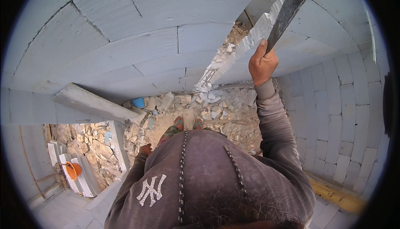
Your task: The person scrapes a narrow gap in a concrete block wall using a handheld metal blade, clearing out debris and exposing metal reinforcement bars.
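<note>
Right hand (262, 64) fisted tight round the lower handle of a dark, flat-bladed hatchet (288, 11) raised against the chipped edge of the pale block wall (250, 41) — stiff, head-heavy tool, best gripped low; left hand (145, 149) hangs at the hip, apparently empty — blocks look light, crumbly.

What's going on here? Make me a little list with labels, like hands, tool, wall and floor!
right hand: the right hand is raised and gripping a dark flat-bladed tool
left hand: the left hand is low at the person's side, holding nothing visible
wall: pale block wall with a rough, chipped edge beside the tool
floor: broken stone rubble around the sandalled feet
other: orange bucket lower left
</note>
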`<state>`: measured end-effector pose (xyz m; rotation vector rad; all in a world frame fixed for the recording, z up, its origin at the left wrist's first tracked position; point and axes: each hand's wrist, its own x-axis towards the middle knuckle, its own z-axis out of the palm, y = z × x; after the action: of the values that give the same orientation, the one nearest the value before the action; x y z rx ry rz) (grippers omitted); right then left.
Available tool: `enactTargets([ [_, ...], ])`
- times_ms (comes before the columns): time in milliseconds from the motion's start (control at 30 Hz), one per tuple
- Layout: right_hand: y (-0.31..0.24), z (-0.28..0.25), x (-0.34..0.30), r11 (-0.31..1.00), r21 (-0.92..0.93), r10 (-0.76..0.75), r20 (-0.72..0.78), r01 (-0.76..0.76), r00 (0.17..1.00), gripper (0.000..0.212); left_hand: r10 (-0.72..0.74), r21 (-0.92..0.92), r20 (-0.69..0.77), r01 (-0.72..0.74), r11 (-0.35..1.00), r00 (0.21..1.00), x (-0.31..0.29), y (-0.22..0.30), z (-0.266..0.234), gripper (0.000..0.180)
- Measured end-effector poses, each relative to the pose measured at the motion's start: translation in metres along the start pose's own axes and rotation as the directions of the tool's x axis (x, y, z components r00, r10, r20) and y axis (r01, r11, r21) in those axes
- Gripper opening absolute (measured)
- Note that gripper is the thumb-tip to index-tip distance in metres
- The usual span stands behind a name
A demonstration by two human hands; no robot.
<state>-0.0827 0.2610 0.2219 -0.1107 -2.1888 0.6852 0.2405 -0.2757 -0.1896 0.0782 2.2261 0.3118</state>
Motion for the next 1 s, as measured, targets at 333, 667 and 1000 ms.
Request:
enactTargets([
  [333,0.122,0.032,-0.150,0.729,-0.653,0.590,0.450,-0.204,0.671,0.047,0.003,-0.933,-0.088,-0.083,0.350,0.996,0.096,-0.028,-0.002,0.039],
  [667,0.020,0.048,-0.031,0.921,-0.326,0.279,0.176,-0.212,0.944,0.044,0.195,0.110,0.206,-0.221,0.969,0.959,0.065,-0.070,0.009,0.035],
  [1000,0.082,0.071,-0.110,0.774,-0.578,0.518,0.343,-0.258,0.784,0.050,-0.042,-0.900,0.256,0.254,0.354,0.966,0.040,-0.042,-0.037,0.022],
])
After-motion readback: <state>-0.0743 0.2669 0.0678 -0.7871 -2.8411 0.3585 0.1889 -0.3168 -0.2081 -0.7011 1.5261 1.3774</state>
